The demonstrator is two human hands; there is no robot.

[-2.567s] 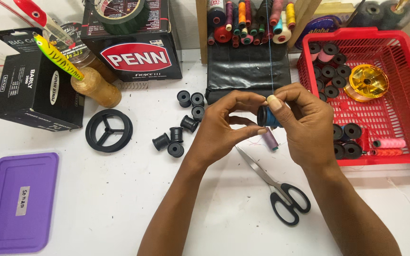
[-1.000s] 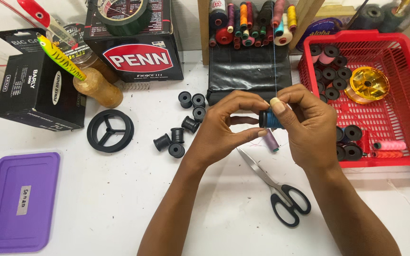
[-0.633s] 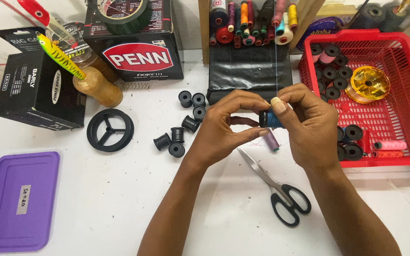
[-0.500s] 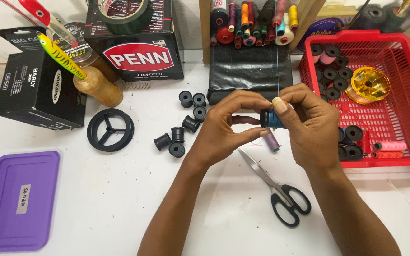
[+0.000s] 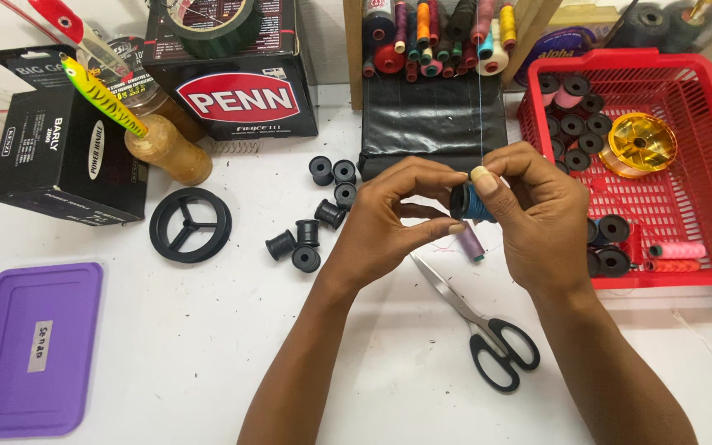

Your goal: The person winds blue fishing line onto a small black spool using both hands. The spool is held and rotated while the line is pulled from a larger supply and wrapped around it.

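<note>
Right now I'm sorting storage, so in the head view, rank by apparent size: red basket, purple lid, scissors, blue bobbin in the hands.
1. red basket
2. purple lid
3. scissors
4. blue bobbin, raised nearer the camera, yet clearly smallest.

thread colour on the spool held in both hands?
Blue thread on a black spool, seen in the head view.

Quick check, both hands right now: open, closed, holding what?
Left hand: closed, fingertips pinched on the small black bobbin wound with blue thread.
Right hand: closed, thumb and fingers gripping the same bobbin from its other side.
</note>
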